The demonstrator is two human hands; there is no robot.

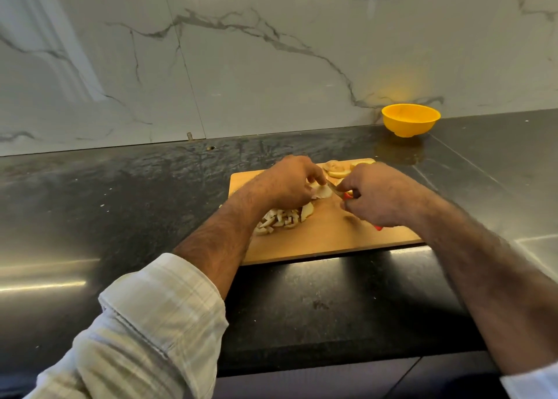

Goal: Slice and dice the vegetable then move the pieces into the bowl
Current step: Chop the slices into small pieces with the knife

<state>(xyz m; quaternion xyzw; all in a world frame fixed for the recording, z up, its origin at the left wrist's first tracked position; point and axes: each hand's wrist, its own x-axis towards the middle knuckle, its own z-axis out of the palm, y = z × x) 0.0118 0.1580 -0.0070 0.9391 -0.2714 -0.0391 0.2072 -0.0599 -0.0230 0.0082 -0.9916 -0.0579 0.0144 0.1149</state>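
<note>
At frame centre, the left hand (290, 184) pinches a vegetable slice (323, 191) on the cutting board (332, 235); the right hand (380, 196) grips the knife (335, 189), its blade touching that slice. Diced pieces (279, 220) lie just below the left hand, partly hidden by the wrist. The yellow bowl (410, 119) stands well apart at upper right; its contents cannot be seen.

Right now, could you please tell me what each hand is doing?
Left hand: fingers curled on a vegetable slice on the cutting board.
Right hand: closed around the red-handled knife.
</note>
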